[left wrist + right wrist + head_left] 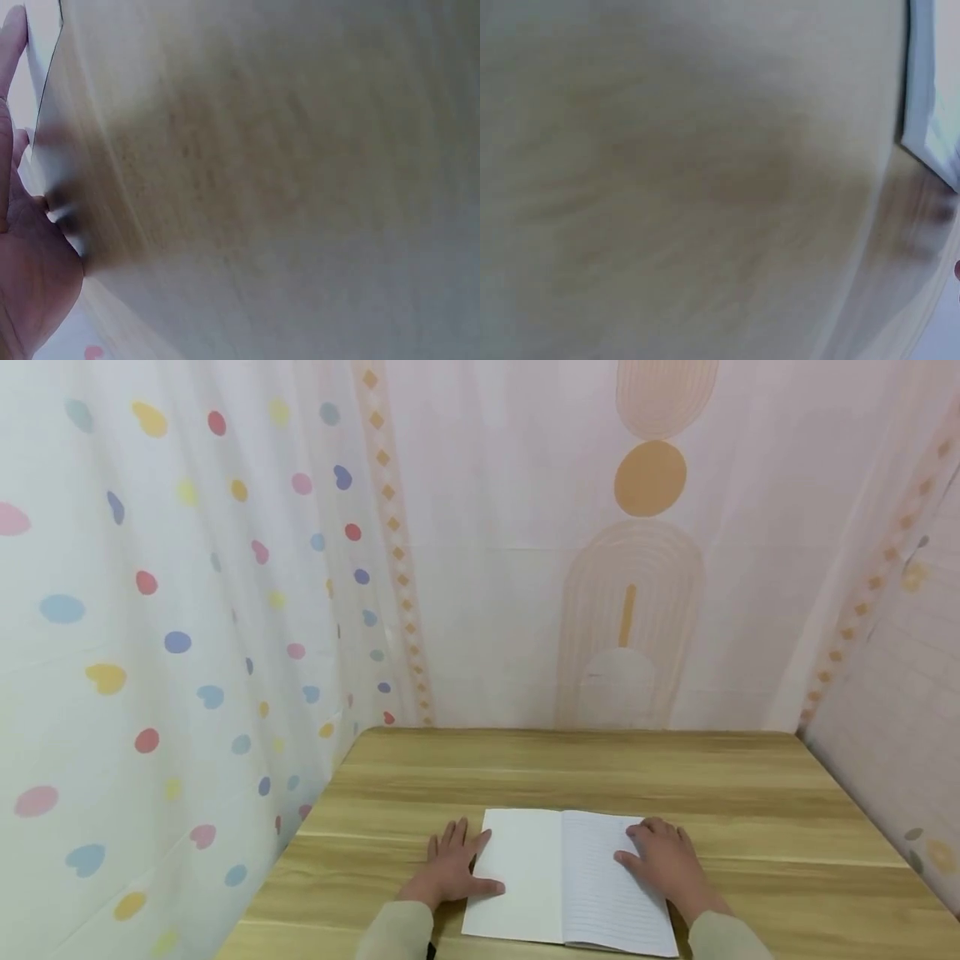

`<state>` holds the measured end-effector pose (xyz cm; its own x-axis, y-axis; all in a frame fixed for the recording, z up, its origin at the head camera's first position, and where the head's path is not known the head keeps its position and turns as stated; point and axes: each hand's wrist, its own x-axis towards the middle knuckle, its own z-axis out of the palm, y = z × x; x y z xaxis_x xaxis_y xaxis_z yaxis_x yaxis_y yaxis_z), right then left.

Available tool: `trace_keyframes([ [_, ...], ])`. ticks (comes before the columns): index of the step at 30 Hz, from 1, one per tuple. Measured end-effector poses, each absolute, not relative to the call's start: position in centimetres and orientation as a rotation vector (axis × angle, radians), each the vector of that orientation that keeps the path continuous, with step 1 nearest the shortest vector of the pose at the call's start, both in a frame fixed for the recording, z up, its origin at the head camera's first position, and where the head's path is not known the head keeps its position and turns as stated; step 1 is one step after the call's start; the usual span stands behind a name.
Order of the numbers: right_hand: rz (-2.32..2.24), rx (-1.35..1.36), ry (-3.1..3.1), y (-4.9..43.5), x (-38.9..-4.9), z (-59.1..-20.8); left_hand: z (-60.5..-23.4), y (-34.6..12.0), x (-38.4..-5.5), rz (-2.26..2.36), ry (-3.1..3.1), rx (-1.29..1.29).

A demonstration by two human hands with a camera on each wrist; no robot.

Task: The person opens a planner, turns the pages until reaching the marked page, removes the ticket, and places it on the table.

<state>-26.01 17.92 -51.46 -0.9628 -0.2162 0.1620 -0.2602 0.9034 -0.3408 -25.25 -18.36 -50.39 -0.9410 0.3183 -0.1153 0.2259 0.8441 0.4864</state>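
An open notebook (525, 868) lies flat on the wooden table, its left page blank and its right page lined. My left hand (453, 870) rests at its left edge, thumb and index fingertip on the blank page and the other fingers spread over the tabletop. On the other side my right hand (666, 862) lies across the upper right edge, thumb and fingertips on the lined page. In the left wrist view my left hand (37, 262) shows at the left side, by the notebook's edge (45, 45). A notebook corner (930, 135) appears in the right wrist view.
The wood-grain table (585, 768) reaches back to a pale curtain (487, 568) with arch and circle prints. A curtain with coloured dots (180, 693) hangs along the left, and another printed cloth (892, 727) along the right.
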Motion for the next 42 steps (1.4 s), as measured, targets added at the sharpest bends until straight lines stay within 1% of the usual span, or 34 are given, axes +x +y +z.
trace_keyframes([
  [7, 0.705, 0.276, -3.050, 18.8, -26.8, -51.4, -50.8, -18.5, -25.4, 0.725, 2.835, 0.417],
  [20, 0.749, 0.294, -3.030, 19.1, -27.4, -51.0, -50.2, -19.0, -25.6, 0.789, 2.836, 0.445],
  [29, 0.772, 0.273, -3.030, 18.7, -26.7, -50.9, -50.5, -18.8, -25.2, 0.784, 2.833, 0.421],
  [42, 0.840, 0.322, -2.866, 18.0, -27.1, -50.8, -51.0, -19.0, -25.4, 0.767, 2.835, 0.427],
])
